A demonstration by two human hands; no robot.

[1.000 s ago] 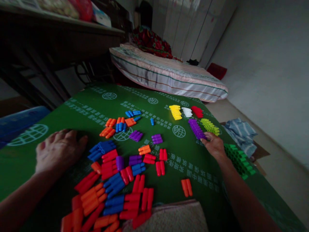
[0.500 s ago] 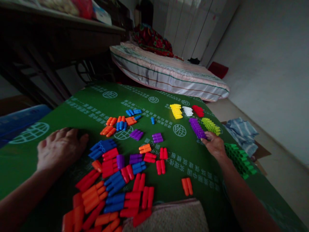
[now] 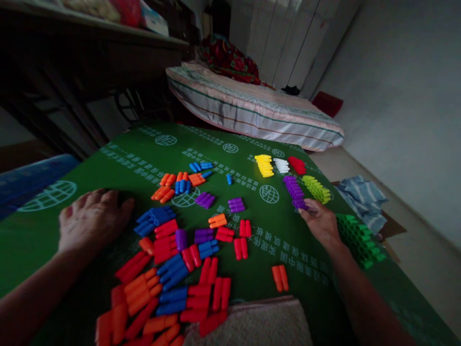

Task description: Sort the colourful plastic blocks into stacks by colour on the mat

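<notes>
My left hand (image 3: 94, 218) lies palm down on the green table cover (image 3: 118, 163), fingers apart, just left of a blue block cluster (image 3: 153, 218). My right hand (image 3: 321, 222) rests near the right edge, its fingertips touching the near end of a purple block row (image 3: 293, 187). Whether it pinches a piece I cannot tell. A lime row (image 3: 317, 188) and a dark green row (image 3: 360, 238) lie on either side of that hand. Loose red, orange, blue and purple blocks (image 3: 187, 259) are scattered between my arms.
Yellow (image 3: 264, 166), white (image 3: 281, 165) and red (image 3: 297, 165) block rows sit at the far right of the cover. A striped mattress (image 3: 252, 113) lies beyond the table. A blue cloth (image 3: 363, 199) is on the floor to the right. A dark shelf stands at left.
My right hand has drawn slightly back toward me along the end of the purple row. The view shifted a little; my left hand stays put.
</notes>
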